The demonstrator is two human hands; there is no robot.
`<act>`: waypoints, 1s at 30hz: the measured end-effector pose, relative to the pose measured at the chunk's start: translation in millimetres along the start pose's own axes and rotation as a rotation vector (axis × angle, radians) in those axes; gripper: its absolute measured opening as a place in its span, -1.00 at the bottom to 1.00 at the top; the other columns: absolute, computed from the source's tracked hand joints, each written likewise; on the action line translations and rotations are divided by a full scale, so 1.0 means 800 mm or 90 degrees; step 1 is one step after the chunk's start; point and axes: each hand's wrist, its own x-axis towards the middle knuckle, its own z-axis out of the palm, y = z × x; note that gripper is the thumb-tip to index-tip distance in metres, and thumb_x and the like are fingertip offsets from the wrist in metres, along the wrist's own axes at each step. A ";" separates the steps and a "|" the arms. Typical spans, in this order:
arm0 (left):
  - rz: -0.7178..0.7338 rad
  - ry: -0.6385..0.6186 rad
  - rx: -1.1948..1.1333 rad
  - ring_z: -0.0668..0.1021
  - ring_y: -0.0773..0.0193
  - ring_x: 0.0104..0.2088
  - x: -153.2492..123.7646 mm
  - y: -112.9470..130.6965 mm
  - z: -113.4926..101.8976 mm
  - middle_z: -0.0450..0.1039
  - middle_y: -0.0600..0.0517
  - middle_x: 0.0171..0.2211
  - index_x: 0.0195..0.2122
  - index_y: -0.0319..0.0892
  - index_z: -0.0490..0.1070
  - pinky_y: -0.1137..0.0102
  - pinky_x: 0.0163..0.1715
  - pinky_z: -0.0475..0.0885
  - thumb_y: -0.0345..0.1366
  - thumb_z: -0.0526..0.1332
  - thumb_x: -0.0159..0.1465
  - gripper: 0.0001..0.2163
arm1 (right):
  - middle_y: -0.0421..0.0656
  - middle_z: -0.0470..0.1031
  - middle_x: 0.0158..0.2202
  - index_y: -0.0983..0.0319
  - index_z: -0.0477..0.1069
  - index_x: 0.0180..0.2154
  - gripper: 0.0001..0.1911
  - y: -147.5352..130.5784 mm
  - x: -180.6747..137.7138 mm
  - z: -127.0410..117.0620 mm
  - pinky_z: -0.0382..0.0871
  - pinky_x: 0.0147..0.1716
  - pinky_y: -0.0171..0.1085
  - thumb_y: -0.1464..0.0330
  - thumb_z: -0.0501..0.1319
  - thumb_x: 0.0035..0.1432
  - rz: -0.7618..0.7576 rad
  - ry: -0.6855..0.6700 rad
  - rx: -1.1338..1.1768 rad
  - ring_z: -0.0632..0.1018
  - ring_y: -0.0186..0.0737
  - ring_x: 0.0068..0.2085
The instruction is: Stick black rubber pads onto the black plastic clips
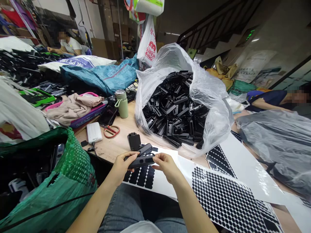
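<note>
My left hand [123, 165] pinches the left end of a long black plastic part [141, 161] with a textured face and a round dark spot. At its right end, the thumb and fingers of my right hand [167, 164] are closed on the same part. Just behind it is a second similar black piece [145, 149]; whether it is held or resting is unclear. Under my hands lies a white sheet [155, 188] of black rounded stickers. A small black stand-like piece [134, 141] is farther back on the table.
A clear plastic bag [218, 97] full of black parts [175, 106] stands ahead. Dot-sticker sheets [218, 191] cover the right side. Red-handled scissors [111, 131], a white power bank [94, 132] and a green bottle [123, 105] sit left, above a green sack [73, 181]. Two people work farther off.
</note>
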 end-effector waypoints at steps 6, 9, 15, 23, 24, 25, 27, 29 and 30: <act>0.006 -0.003 -0.004 0.39 0.34 -0.49 -0.003 0.000 0.001 0.41 -0.04 -0.35 -0.25 -0.28 0.48 0.50 -0.68 0.31 -0.16 0.27 0.03 -0.68 | -0.24 0.32 -0.49 0.27 0.28 -0.53 -0.67 0.000 -0.003 0.003 0.42 -0.22 -0.15 0.18 0.33 -0.22 0.001 0.017 0.009 0.41 -0.30 -0.36; 0.007 -0.001 -0.007 0.39 0.35 -0.49 -0.005 0.001 0.001 0.41 -0.03 -0.36 -0.26 -0.28 0.48 0.51 -0.68 0.31 -0.16 0.28 0.03 -0.68 | -0.24 0.32 -0.49 0.27 0.28 -0.53 -0.68 0.000 -0.004 0.004 0.42 -0.22 -0.15 0.19 0.31 -0.20 0.000 0.020 0.004 0.42 -0.30 -0.36; 0.009 -0.005 -0.010 0.40 0.32 -0.47 -0.007 0.001 0.001 0.42 -0.04 -0.35 -0.24 -0.28 0.47 0.50 -0.68 0.31 -0.16 0.27 0.04 -0.68 | -0.22 0.31 -0.46 0.26 0.28 -0.52 -0.72 0.002 -0.006 0.007 0.42 -0.23 -0.15 0.21 0.28 -0.16 -0.025 0.038 -0.007 0.41 -0.28 -0.35; 0.018 -0.007 -0.018 0.40 0.33 -0.50 -0.008 0.001 0.001 0.44 -0.03 -0.36 -0.26 -0.26 0.49 0.50 -0.68 0.30 -0.16 0.28 0.02 -0.68 | -0.20 0.31 -0.44 0.24 0.29 -0.49 -0.76 0.012 -0.009 0.009 0.43 -0.30 -0.19 0.21 0.23 -0.07 -0.098 0.075 -0.051 0.39 -0.25 -0.32; 0.019 -0.007 -0.020 0.40 0.33 -0.50 -0.008 0.000 0.002 0.44 -0.03 -0.36 -0.26 -0.26 0.49 0.49 -0.68 0.30 -0.16 0.28 0.02 -0.69 | -0.20 0.31 -0.44 0.24 0.29 -0.49 -0.75 0.013 -0.009 0.009 0.42 -0.31 -0.19 0.20 0.22 -0.05 -0.112 0.081 -0.068 0.40 -0.24 -0.32; 0.020 -0.005 -0.026 0.40 0.33 -0.50 -0.008 -0.001 0.002 0.44 -0.02 -0.37 -0.27 -0.25 0.49 0.49 -0.68 0.30 -0.15 0.28 0.02 -0.69 | -0.21 0.32 -0.44 0.23 0.28 -0.49 -0.75 0.014 -0.009 0.010 0.41 -0.32 -0.20 0.19 0.21 -0.04 -0.129 0.087 -0.087 0.40 -0.24 -0.33; 0.022 0.007 -0.043 0.40 0.34 -0.52 -0.011 -0.002 0.005 0.44 -0.02 -0.38 -0.27 -0.25 0.50 0.49 -0.68 0.29 -0.15 0.29 0.00 -0.68 | -0.21 0.33 -0.44 0.22 0.26 -0.46 -0.75 0.018 -0.010 0.016 0.40 -0.32 -0.22 0.17 0.21 -0.02 -0.173 0.117 -0.107 0.41 -0.26 -0.35; 0.035 0.025 -0.051 0.41 0.33 -0.53 -0.020 0.001 0.004 0.45 -0.04 -0.35 -0.28 -0.25 0.50 0.48 -0.68 0.29 -0.14 0.28 0.00 -0.67 | -0.21 0.33 -0.39 0.19 0.22 -0.41 -0.70 0.023 -0.010 0.023 0.39 -0.33 -0.24 0.17 0.26 -0.07 -0.217 0.161 -0.077 0.41 -0.27 -0.35; 0.055 0.038 -0.036 0.42 0.33 -0.53 -0.026 0.005 0.001 0.45 -0.06 -0.33 -0.27 -0.25 0.50 0.47 -0.68 0.29 -0.13 0.27 0.01 -0.67 | -0.21 0.33 -0.36 0.18 0.20 -0.37 -0.65 0.026 -0.011 0.027 0.40 -0.33 -0.24 0.16 0.28 -0.11 -0.232 0.181 -0.051 0.41 -0.27 -0.35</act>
